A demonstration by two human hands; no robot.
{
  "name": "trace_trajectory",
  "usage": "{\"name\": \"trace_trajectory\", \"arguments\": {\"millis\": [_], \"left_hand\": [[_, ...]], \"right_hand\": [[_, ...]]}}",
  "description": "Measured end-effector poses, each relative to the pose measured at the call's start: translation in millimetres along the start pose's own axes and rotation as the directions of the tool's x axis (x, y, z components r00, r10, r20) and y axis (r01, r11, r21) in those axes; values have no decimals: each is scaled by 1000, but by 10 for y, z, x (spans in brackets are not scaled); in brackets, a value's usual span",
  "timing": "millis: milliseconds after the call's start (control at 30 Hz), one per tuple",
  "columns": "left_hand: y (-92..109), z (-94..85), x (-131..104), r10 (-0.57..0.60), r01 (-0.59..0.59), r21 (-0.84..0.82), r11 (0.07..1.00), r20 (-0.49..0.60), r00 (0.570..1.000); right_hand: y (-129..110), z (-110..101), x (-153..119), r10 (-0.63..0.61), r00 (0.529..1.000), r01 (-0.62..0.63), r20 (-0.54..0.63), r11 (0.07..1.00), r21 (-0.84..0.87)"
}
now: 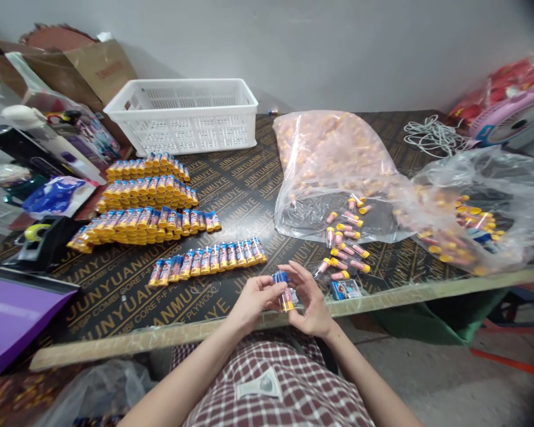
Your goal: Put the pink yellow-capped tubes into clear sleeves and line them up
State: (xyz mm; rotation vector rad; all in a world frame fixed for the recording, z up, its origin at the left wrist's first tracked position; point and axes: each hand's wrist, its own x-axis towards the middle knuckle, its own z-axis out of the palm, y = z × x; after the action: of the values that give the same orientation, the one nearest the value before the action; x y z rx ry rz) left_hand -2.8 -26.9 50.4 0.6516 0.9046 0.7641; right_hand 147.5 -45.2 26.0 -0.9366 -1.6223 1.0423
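Near the table's front edge, both my hands are at one small tube [286,296] with a blue, printed wrapper and a yellow end. My left hand [258,299] grips it from the left, thumb across its side. My right hand [312,308] curls around it from the right, fingers by the blue end and thumb by the yellow one. Just right of them lies a small stack of blue printed labels [345,289]. Beyond it are loose pink tubes with yellow caps [349,252], without wrappers. To the left stands a row of wrapped tubes [209,259].
More wrapped tubes [142,222] are stacked in rows behind. A white basket [187,127] stands against the wall. A big clear bag of pink tubes [333,148] and another open bag [471,225] lie right. A cable [434,135], pink fan [516,115] and tape dispenser [42,240] flank the table.
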Motion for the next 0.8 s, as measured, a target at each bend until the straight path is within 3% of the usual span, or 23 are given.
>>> {"name": "trace_trajectory", "arguments": {"millis": [467, 633, 733, 800], "left_hand": [[2, -3, -14, 9, -9, -10, 1000, 4, 1000], [11, 0, -17, 8, -9, -15, 1000, -38, 999], [113, -182, 12, 92, -81, 78, 994, -140, 986], [259, -443, -4, 231, -157, 257, 954, -287, 930]], "right_hand": [[22, 30, 7, -19, 999, 20, -28, 999, 39], [-3, 48, 43, -24, 999, 22, 23, 997, 77], [17, 3, 71, -15, 999, 11, 48, 997, 78], [60, -69, 89, 0, 1000, -1, 12, 998, 60]]}}
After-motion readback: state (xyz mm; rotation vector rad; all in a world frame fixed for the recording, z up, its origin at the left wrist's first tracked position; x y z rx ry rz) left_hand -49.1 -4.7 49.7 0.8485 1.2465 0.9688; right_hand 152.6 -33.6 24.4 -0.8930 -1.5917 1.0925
